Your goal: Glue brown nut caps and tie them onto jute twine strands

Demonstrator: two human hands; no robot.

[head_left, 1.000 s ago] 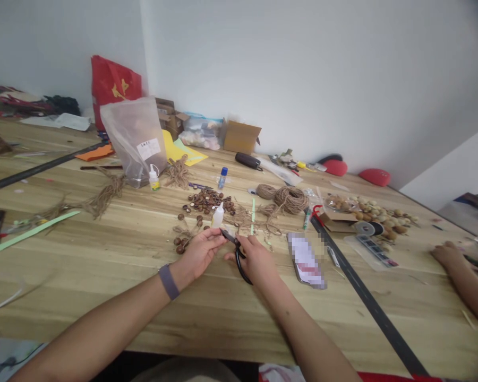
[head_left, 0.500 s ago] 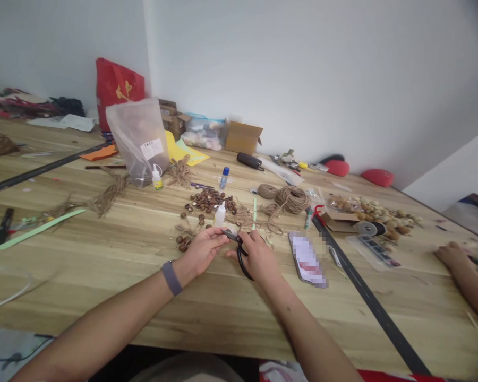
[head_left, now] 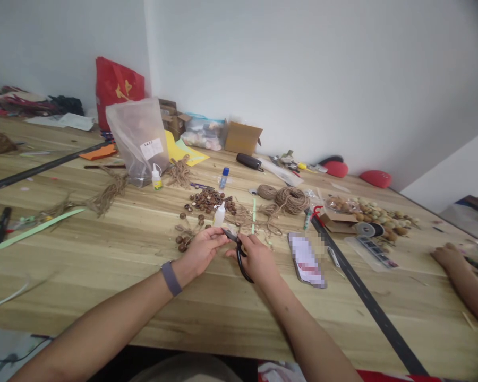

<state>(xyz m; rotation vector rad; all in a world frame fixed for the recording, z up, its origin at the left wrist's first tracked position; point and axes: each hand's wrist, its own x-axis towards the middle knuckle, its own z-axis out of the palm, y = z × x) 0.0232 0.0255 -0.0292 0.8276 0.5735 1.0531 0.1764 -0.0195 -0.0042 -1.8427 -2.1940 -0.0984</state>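
Head view: right hand (head_left: 257, 258) grips black scissors (head_left: 239, 253), blades at 11 o'clock toward left hand (head_left: 201, 250), whose fingers pinch something small, unclear. Mid-snip over table (head_left: 103, 249); next calls for closing blades cleanly. Glue bottle (head_left: 219, 215) at 12.

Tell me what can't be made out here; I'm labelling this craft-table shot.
Head view:
- What the left hand pinches: too small, hidden by fingers.
- Scissors: handles covered by the right hand.
- Phone screen: blurred out.
- Co-worker's hand: arm cut off by the right edge.
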